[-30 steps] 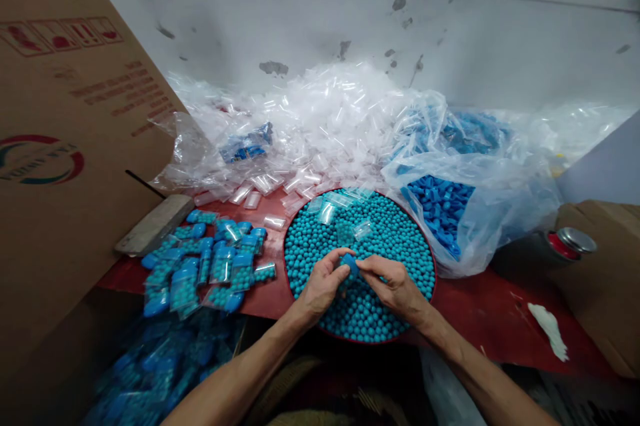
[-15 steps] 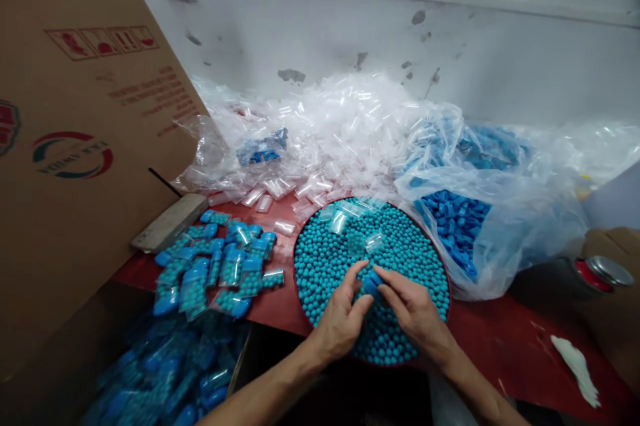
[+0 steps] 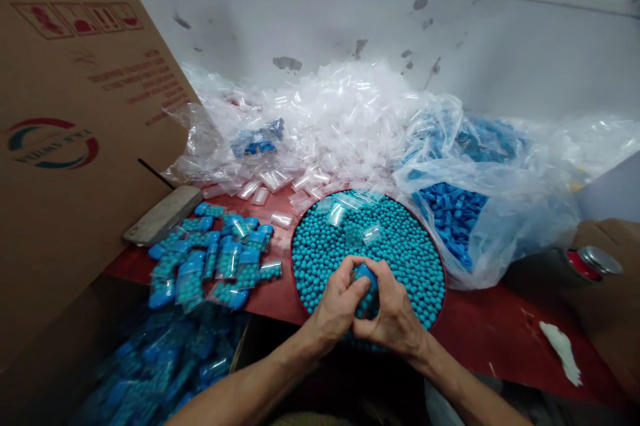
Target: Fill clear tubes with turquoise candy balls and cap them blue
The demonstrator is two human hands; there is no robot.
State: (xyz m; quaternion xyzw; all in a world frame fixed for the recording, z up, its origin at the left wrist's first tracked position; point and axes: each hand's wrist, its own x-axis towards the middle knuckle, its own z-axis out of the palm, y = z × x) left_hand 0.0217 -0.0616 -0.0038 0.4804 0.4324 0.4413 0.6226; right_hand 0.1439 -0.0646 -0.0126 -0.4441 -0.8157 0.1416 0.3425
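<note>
Above a round red basin [image 3: 445,279] of small teal balls [image 3: 400,233], both hands grip a small clear container with a blue cap [image 3: 367,277]. My left hand [image 3: 336,298] is closed on its left side, thumb across the front. Curled round the right side is my right hand [image 3: 396,311]. Fingers partly hide the container, so I cannot tell how full it is. Several clear empty sleeves [image 3: 336,214] lie on the balls at the basin's far side. To the left, ball-filled containers with blue caps [image 3: 229,259] lie in a pile.
A heap of clear plastic sleeves [image 3: 345,113] lies against the wall. On the right are a plastic bag of blue caps [image 3: 447,213], a flask [image 3: 595,263] and a white glove-like scrap [image 3: 561,349]. A cardboard box [image 3: 75,99] and grey block [image 3: 163,216] stand left; filled containers [image 3: 155,366] lie below.
Both hands have drawn slightly nearer to me, and the right fingers have wrapped further round the container, which is now more upright. The view has tilted down a little.
</note>
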